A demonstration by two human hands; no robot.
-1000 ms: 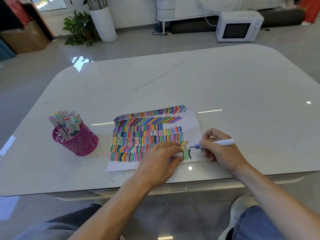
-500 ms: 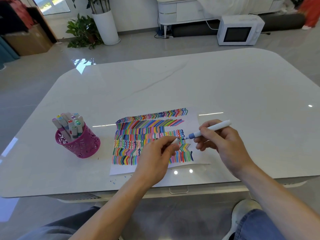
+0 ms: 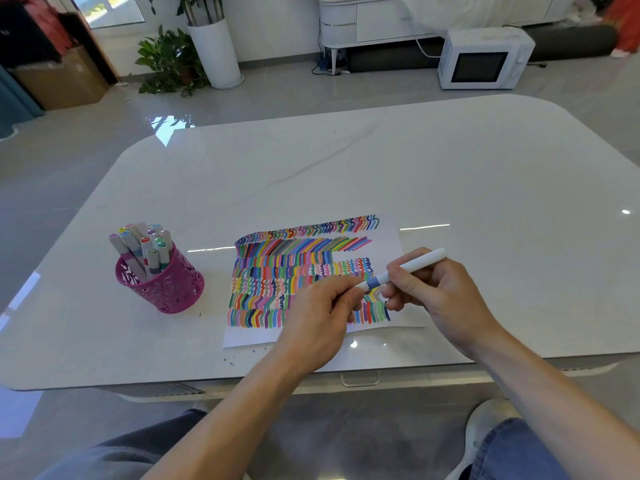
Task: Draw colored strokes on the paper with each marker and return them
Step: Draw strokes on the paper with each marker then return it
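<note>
Head view: white felt marker with a blue collar (image 3: 415, 263), held above the white paper sheet filled with coloured strokes (image 3: 263, 336).

The right hand (image 3: 436, 296) grips the barrel in curled fingers. The left hand (image 3: 318, 317) pinches what looks like the small white cap (image 3: 363, 286) at the tip. The marker's long axis slopes from far right down towards the left hand. The pink perforated pen cup (image 3: 166, 285) stands well to the left, nearer the left hand, so the return probably goes that way.

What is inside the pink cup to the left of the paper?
Markers stand bunched in the pink cup, coloured caps up, some leaning left. Their lower ends are covered by the cup's wall, and the cup's bottom cannot be seen.
</note>
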